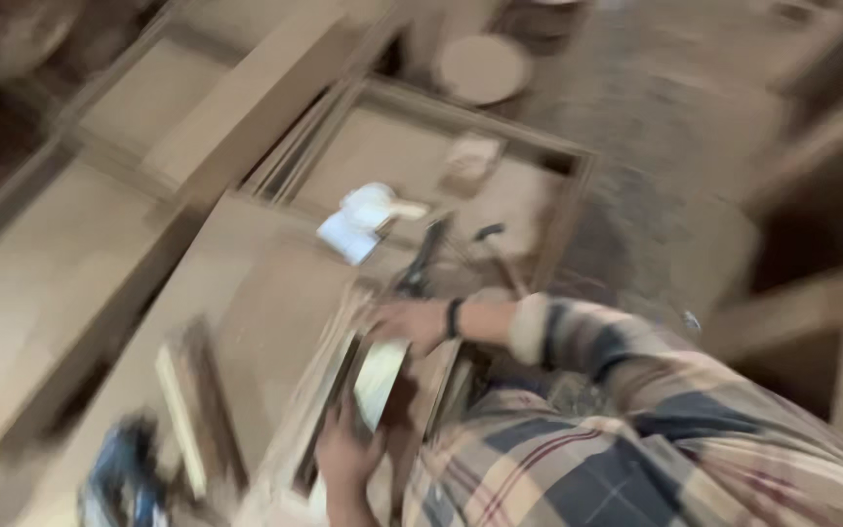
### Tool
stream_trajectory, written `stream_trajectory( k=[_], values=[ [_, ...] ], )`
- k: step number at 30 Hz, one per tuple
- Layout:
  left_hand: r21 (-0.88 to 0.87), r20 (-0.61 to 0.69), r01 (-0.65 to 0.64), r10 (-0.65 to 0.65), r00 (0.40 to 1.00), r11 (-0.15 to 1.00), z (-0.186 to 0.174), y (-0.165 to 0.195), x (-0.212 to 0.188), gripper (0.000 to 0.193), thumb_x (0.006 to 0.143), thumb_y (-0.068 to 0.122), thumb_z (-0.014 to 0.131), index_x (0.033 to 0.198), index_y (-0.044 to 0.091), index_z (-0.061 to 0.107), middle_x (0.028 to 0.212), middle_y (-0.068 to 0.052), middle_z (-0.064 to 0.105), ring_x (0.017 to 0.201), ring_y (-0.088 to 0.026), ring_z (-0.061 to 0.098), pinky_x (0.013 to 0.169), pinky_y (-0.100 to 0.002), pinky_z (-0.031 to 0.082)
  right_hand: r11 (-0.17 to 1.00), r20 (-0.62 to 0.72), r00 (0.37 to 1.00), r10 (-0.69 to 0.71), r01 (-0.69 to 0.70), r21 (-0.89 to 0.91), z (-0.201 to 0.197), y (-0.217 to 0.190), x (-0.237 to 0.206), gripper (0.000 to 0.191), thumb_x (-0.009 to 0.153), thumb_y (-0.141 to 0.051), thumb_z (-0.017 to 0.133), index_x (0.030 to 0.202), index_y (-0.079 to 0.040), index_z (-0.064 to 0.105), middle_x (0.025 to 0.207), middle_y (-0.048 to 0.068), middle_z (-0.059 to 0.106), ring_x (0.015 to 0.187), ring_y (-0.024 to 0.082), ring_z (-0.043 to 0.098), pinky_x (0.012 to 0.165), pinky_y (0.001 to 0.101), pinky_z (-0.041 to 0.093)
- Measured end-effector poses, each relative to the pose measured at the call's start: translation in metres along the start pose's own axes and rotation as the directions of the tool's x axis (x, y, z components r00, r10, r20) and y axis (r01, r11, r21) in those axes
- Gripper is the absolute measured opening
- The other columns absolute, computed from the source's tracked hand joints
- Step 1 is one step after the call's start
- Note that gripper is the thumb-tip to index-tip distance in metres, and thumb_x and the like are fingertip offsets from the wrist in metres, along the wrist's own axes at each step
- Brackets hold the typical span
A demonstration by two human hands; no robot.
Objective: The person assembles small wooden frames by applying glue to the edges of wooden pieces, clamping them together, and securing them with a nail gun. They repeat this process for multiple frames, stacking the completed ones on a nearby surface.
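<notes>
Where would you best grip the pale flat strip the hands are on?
Judging loosely through blur: the pale strip lies flat and narrow among wooden frames, so pinch its long edges from above, near the lower end by the left hand.

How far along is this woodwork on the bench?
Done, apparently: a framed wooden panel lies put together behind the bench. In hand: the left hand grips a pale strip set in a wooden frame, with the right hand at its top end. What is left is too blurred to judge.
</notes>
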State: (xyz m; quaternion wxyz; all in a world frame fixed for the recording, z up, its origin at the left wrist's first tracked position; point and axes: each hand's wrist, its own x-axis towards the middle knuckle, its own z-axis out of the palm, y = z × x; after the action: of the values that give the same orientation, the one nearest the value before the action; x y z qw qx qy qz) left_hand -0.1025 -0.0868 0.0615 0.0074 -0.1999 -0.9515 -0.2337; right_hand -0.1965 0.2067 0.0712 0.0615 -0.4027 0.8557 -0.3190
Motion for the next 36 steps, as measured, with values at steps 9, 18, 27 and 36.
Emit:
stream_trajectory(
  k=[9,18,27,36],
  values=[
    [0.173,0.186,0.088,-0.120,0.975,0.981,0.034,-0.051,0.013,0.106,0.065,0.062,0.079,0.153,0.015,0.043,0.115,-0.019,0.067,0.093,-0.037,0.072,0.078,-0.048,0.061,0.983,-0.072,0.997,-0.017,0.004,-0.182,-0.001,-0.008,0.018,0.113,0.050,-0.010,0.080,0.156,-0.015,0.042,0.162,0.015,0.039,0.155,0.036,0.031,0.129,0.0475,0.026],
    [0.096,0.072,0.139,-0.146,0.987,0.986,-0.018,0.017,0.013,0.083,0.070,0.054,0.079,0.141,0.017,0.057,0.105,-0.016,0.069,0.083,-0.037,0.071,0.069,-0.046,0.059,0.540,-0.553,0.245,0.796,-0.700,0.467,-0.001,0.086,-0.128,0.058,0.095,-0.040,0.064,0.141,-0.007,0.052,0.122,0.015,0.067,0.107,0.028,0.065,0.096,0.0423,0.053],
    [-0.048,0.142,0.251,-0.242,0.960,0.967,-0.064,0.060,0.044,0.078,0.064,0.030,0.085,0.137,0.017,0.062,0.095,-0.014,0.067,0.082,-0.037,0.067,0.073,-0.045,0.056,-0.287,0.363,0.268,0.893,-0.282,0.915,-0.018,0.176,-0.106,0.087,0.100,-0.072,0.033,0.129,0.005,0.064,0.107,0.015,0.075,0.097,0.031,0.069,0.080,0.0393,0.059],
    [0.015,0.161,0.292,-0.291,0.943,0.956,-0.074,0.070,0.049,0.080,0.060,0.027,0.083,0.138,0.020,0.064,0.088,-0.014,0.063,0.080,-0.037,0.065,0.073,-0.045,0.054,0.142,0.505,0.539,0.674,-0.765,0.628,-0.046,0.222,-0.117,0.038,0.085,-0.030,0.066,0.111,-0.003,0.072,0.100,0.013,0.075,0.087,0.030,0.071,0.073,0.0434,0.061]
  ],
)
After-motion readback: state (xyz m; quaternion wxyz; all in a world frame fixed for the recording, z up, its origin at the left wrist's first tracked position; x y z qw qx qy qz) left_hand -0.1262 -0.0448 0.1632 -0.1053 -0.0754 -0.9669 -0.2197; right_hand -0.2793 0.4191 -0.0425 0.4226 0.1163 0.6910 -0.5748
